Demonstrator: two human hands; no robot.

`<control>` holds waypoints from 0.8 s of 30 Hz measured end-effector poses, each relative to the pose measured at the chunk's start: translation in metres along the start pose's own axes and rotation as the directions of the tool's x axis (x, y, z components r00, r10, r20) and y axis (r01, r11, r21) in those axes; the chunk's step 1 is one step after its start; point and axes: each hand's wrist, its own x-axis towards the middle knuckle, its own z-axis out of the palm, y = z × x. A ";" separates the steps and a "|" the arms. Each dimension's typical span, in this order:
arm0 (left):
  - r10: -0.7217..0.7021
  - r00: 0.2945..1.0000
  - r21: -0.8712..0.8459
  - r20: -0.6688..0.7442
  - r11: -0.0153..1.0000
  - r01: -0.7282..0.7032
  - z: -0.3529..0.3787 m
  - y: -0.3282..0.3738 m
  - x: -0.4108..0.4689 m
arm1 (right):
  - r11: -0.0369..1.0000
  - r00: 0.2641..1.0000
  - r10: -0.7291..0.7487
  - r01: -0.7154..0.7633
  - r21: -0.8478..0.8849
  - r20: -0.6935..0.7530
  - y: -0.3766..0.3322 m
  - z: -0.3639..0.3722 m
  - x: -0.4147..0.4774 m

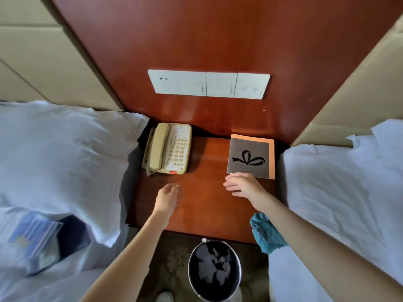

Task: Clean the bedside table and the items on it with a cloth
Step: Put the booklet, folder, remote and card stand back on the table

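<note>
Reaching: right hand (pixel 242 185), fingers loosely curled and empty, is touching the booklet (pixel 250 156)'s near edge.
Left hand (pixel 168 198): hovering open, holding nothing.
Cloth (pixel 267 234): lying at worktop (pixel 202 210)'s front right corner; fetching it first seems wise.
Room: open middle; phone (pixel 169 148) is crowding back-left.

No text is legible to me. The telephone (pixel 169 149), centre left of the frame, carries keypad markings too blurred to read. The booklet (pixel 250 156), centre right, shows only a black ribbon emblem, no wording.
</note>
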 end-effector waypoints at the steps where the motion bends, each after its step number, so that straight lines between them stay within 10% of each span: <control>1: -0.002 1.000 -0.018 -0.013 1.000 0.002 -0.014 -0.003 -0.001 | 1.000 1.000 -0.004 0.005 -0.009 0.013 -0.003 0.013 -0.002; 24: -0.267 0.879 -0.327 -0.395 0.935 0.137 -0.342 -0.155 -0.009 | 0.997 0.976 0.030 -0.014 -0.074 0.215 -0.029 0.375 -0.010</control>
